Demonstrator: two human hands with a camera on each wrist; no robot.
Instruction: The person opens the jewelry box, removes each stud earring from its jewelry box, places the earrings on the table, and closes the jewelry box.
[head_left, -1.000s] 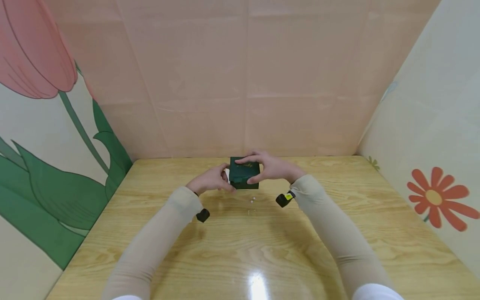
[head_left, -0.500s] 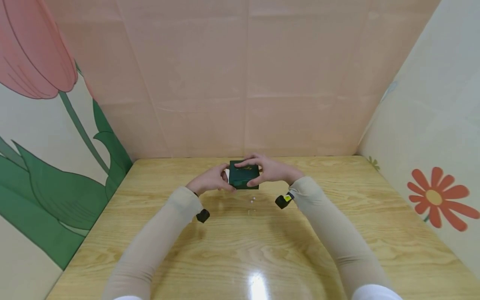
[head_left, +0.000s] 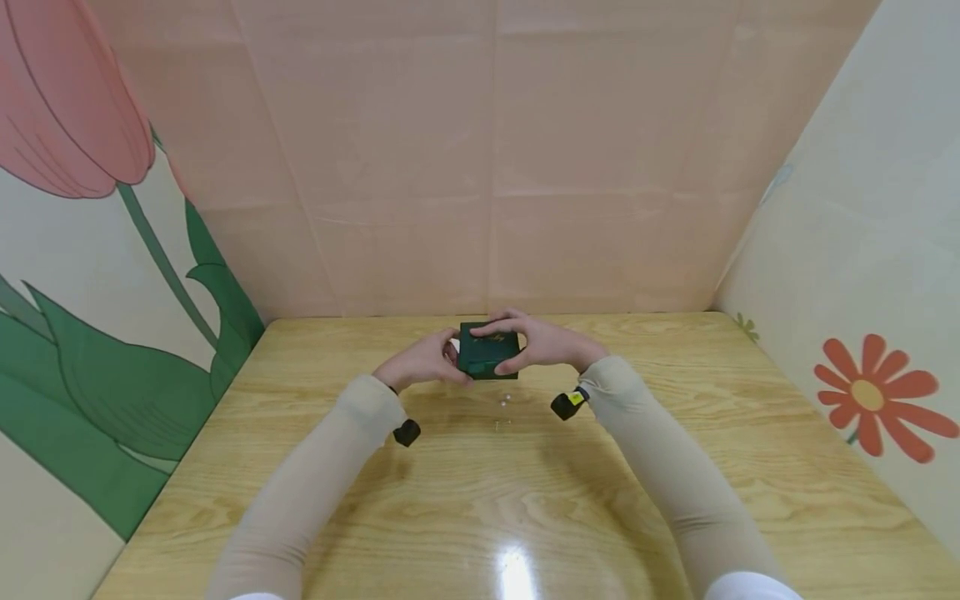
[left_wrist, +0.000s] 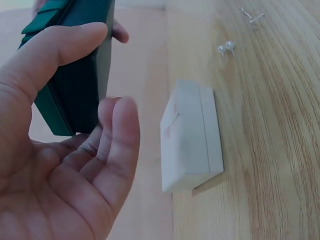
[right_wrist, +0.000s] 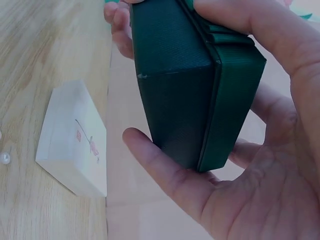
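A dark green box (head_left: 487, 352) with gold lettering and a ribbon band is held up between both hands over the far part of the table. My left hand (head_left: 425, 358) grips its left side, with the thumb (left_wrist: 75, 42) along the near face and fingers underneath. From the right, my right hand (head_left: 551, 340) holds the lid, thumb in front and fingers over the top. The lid (right_wrist: 235, 100) sits down on the base. Below stands a white box (left_wrist: 192, 137) with a small pink flower print, mostly hidden in the head view.
On the wooden table (head_left: 480, 500), nearer the person, lie a pair of pearl stud earrings (left_wrist: 226, 48) and a second small pair of earrings (left_wrist: 251, 17). A pink backdrop (head_left: 487, 167) rises at the table's far edge, with painted panels on either side.
The green box's lid has come down slightly at its far edge, and my right hand has moved a little with it. My left hand keeps its place; the earrings have not moved.
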